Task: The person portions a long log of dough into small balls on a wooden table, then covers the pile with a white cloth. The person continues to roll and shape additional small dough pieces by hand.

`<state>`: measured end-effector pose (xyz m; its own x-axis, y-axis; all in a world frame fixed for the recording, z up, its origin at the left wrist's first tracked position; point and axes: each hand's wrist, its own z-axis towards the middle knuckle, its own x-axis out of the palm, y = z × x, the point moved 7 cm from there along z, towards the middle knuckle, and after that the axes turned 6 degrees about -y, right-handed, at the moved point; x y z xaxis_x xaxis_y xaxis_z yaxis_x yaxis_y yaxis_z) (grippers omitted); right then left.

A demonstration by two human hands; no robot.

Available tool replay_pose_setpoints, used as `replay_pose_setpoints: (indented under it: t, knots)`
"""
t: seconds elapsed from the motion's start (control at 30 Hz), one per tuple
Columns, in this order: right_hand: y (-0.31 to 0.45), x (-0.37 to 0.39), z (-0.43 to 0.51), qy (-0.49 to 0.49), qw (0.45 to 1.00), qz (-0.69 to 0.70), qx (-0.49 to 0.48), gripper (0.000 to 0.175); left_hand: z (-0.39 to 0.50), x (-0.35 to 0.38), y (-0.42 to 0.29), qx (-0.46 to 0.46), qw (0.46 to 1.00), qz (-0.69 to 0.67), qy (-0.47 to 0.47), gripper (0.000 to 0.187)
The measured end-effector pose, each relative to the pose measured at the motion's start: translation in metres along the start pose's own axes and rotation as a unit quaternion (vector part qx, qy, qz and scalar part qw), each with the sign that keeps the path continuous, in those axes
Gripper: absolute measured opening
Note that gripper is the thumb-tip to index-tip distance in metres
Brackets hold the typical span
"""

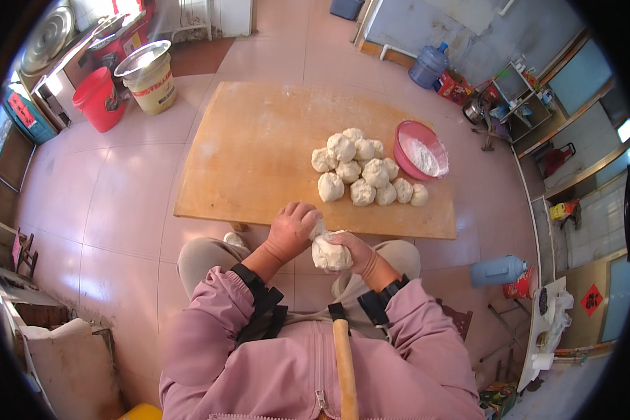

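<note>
My right hand [354, 250] grips a large lump of pale dough [332, 253] just in front of the table's near edge, above my lap. Fingers curled, my left hand [293, 227] pinches a smaller piece of dough [316, 229] at the lump's upper left; the two pieces look joined or touching. Beyond my hands, a heap of round dough balls [361, 167] rests on the wooden board [252, 152], some stacked on others. Right of the heap stands a pink bowl [407, 157] holding white flour [421, 156].
A red bucket [98, 102] and a cream bucket [155, 89] with a metal basin [144, 58] on top stand at the far left. A blue water jug [429, 65] is far right. Nearer on the right are a blue thermos [499, 271] and a small side table [541, 336].
</note>
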<state>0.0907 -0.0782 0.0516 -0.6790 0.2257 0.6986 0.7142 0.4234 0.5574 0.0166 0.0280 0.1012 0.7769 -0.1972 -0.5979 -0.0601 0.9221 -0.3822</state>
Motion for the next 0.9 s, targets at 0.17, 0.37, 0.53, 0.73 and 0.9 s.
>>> replay_pose_setpoints:
  t: [0.17,0.37,0.53,0.73,0.9]
  knots:
    - [0.022,0.035,0.002,0.056,0.985,-0.009,-0.164,0.032,0.016,-0.011,0.101,-0.449,0.876,-0.172,-0.031,0.041]
    - [0.028,-0.016,0.028,-0.256,0.950,-0.115,-0.137,0.030,-0.002,-0.032,0.163,-0.584,0.513,-0.606,-0.170,0.061]
    - [0.081,-0.026,0.078,-0.338,0.852,-0.328,-0.230,0.061,-0.007,-0.037,0.169,-0.598,0.436,-0.626,-0.248,0.063]
    - [0.091,-0.008,0.131,-0.293,0.393,-0.857,-0.158,0.072,-0.012,-0.037,0.187,-0.635,0.401,-0.584,-0.308,0.049]
    - [0.087,-0.026,0.150,-0.256,0.490,-0.817,-0.165,0.069,-0.007,-0.027,0.195,-0.629,0.428,-0.583,-0.287,0.039]
